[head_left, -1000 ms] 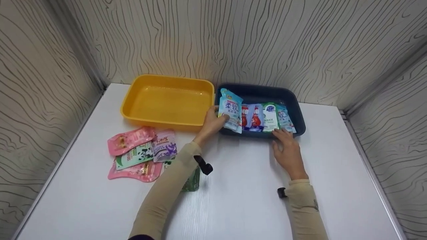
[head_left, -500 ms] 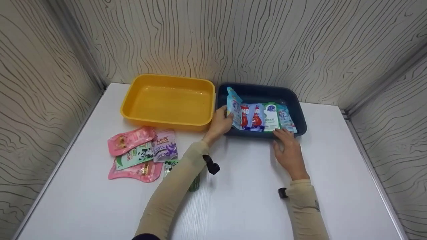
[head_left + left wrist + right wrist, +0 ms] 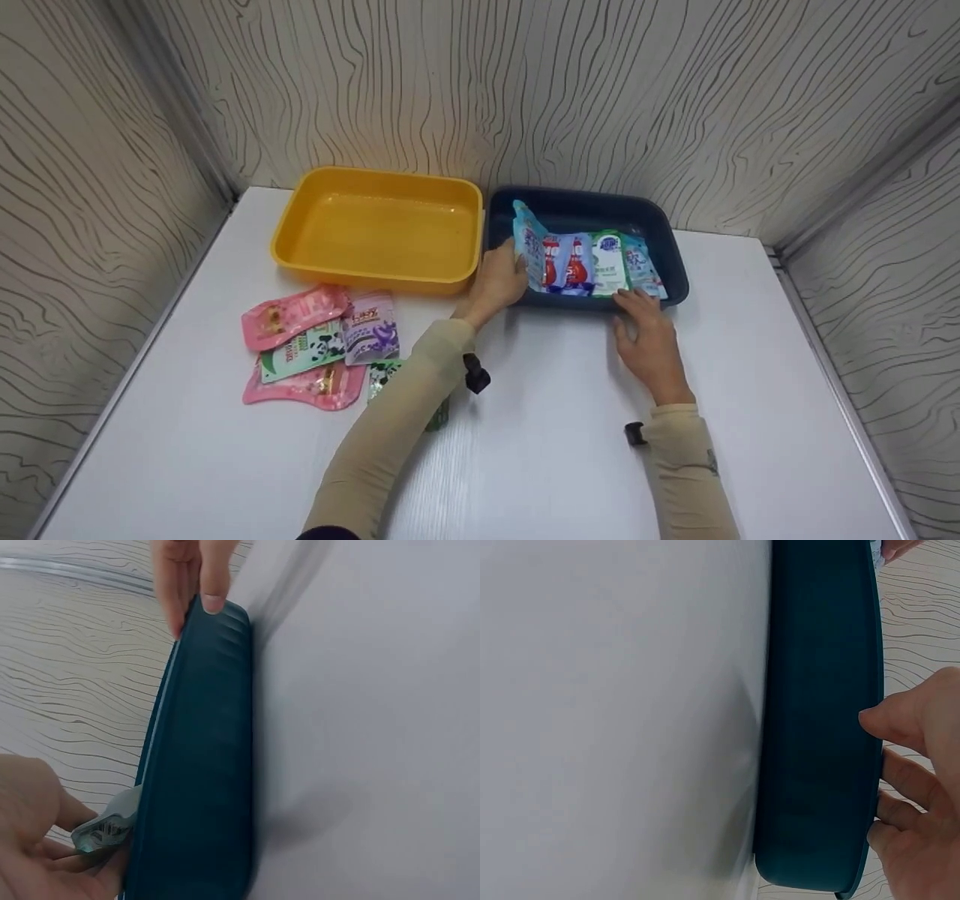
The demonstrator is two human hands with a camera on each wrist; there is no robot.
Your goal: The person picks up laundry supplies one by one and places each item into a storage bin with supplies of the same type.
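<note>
Head view: left fingers (image 3: 508, 259) hold blue pouch (image 3: 532, 249); right fingers (image 3: 636, 300) grip bin (image 3: 570, 302).

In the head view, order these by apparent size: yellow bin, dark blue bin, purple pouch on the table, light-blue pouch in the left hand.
1. Yellow bin and dark blue bin, too close to rank
2. Purple pouch
3. Light-blue pouch, seen at an angle

Smooth plastic tray (image 3: 199, 735), glossy pouch (image 3: 112, 822)
</note>
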